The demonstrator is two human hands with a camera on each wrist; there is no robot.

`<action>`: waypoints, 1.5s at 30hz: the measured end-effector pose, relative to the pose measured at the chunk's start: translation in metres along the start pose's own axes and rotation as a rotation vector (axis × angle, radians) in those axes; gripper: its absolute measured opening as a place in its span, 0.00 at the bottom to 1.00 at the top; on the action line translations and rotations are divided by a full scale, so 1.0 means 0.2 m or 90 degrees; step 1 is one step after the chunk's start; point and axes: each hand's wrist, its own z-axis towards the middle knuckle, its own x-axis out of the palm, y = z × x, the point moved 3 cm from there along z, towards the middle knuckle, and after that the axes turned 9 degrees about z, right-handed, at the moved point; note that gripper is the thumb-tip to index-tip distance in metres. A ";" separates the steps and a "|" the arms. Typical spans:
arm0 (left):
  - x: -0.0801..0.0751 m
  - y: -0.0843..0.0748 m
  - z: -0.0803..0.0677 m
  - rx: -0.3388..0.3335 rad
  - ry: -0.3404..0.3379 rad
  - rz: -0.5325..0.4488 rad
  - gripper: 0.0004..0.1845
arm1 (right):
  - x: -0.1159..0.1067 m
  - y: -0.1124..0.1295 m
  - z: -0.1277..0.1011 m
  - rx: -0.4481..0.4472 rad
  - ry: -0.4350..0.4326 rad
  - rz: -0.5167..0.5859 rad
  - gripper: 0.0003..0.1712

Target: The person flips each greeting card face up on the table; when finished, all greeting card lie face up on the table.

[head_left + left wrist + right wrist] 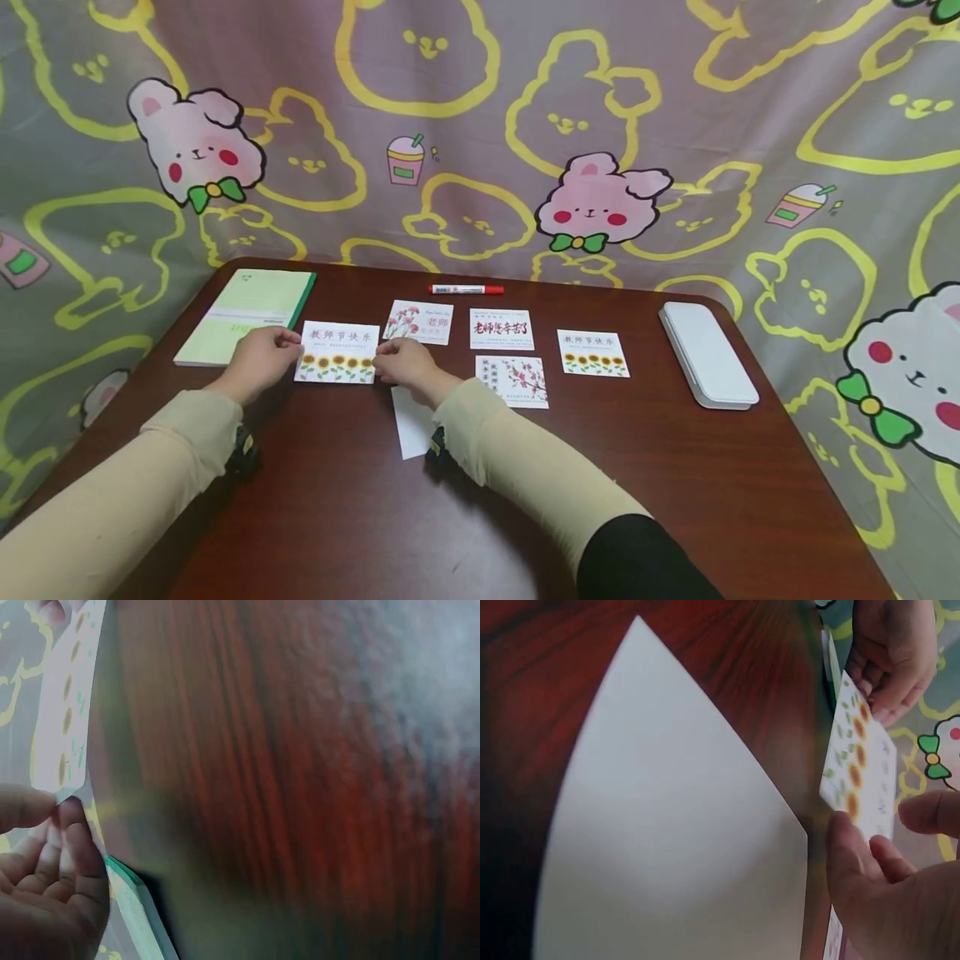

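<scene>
A white greeting card (337,353) with a row of sunflowers and grey Chinese writing is held tilted up between both hands. My left hand (266,360) pinches its left edge between thumb and fingertips, clearly seen in the left wrist view. At its other edge, my right hand (411,368) holds the card with bent fingertips; in the right wrist view one finger stands off from it. Under the right wrist lies a plain white card (411,423), partly hidden by the sleeve. Just behind the right hand is a pink flower card (420,322).
A green notebook (247,312) lies at the left, and a red marker (466,289) near the back edge. Further right are a red-lettered card (501,328), a blossom card (517,383), another sunflower card (592,353) and a white case (708,356). A patterned curtain (465,108) hangs behind the table (675,483).
</scene>
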 end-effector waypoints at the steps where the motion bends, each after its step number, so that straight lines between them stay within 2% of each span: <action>1: 0.00 0.00 0.00 -0.003 0.012 0.005 0.15 | 0.01 0.00 0.00 0.005 0.008 0.006 0.10; 7: 0.01 0.01 0.01 -0.007 0.071 0.044 0.16 | 0.03 -0.01 -0.01 0.027 0.055 0.040 0.15; 12: 0.02 0.02 0.01 -0.015 0.108 0.072 0.16 | 0.04 -0.01 -0.02 0.038 0.067 0.042 0.15; 17: 0.02 0.01 0.02 -0.015 0.117 0.089 0.16 | 0.03 -0.02 -0.01 0.043 0.069 0.055 0.16; 23: 0.02 -0.01 0.03 0.013 0.108 0.116 0.16 | 0.02 -0.01 -0.01 0.045 0.082 0.063 0.17; 26: 0.01 0.00 0.03 0.024 0.101 0.113 0.18 | -0.03 0.01 -0.02 0.041 0.092 0.064 0.18; 29: 0.00 -0.02 0.02 0.054 0.074 0.114 0.19 | -0.11 0.05 -0.04 0.037 0.098 0.067 0.19; 31: -0.01 -0.07 0.00 0.090 0.052 0.120 0.19 | -0.19 0.07 -0.04 0.035 0.095 0.060 0.19; 33: -0.01 -0.15 -0.01 0.143 0.037 0.127 0.19 | -0.27 0.08 -0.05 0.036 0.088 0.044 0.19; 35: 0.01 -0.24 -0.03 0.200 0.039 0.145 0.19 | -0.35 0.08 -0.06 0.038 0.086 0.018 0.18; 38: 0.06 -0.34 -0.07 0.267 0.072 0.193 0.21 | -0.44 0.06 -0.08 0.042 0.097 -0.021 0.18; 41: 0.12 -0.39 -0.11 0.297 0.102 0.244 0.22 | -0.49 0.03 -0.12 0.045 0.114 -0.042 0.18; 45: 0.18 -0.39 -0.13 0.299 0.096 0.264 0.22 | -0.53 0.00 -0.16 0.043 0.122 -0.055 0.18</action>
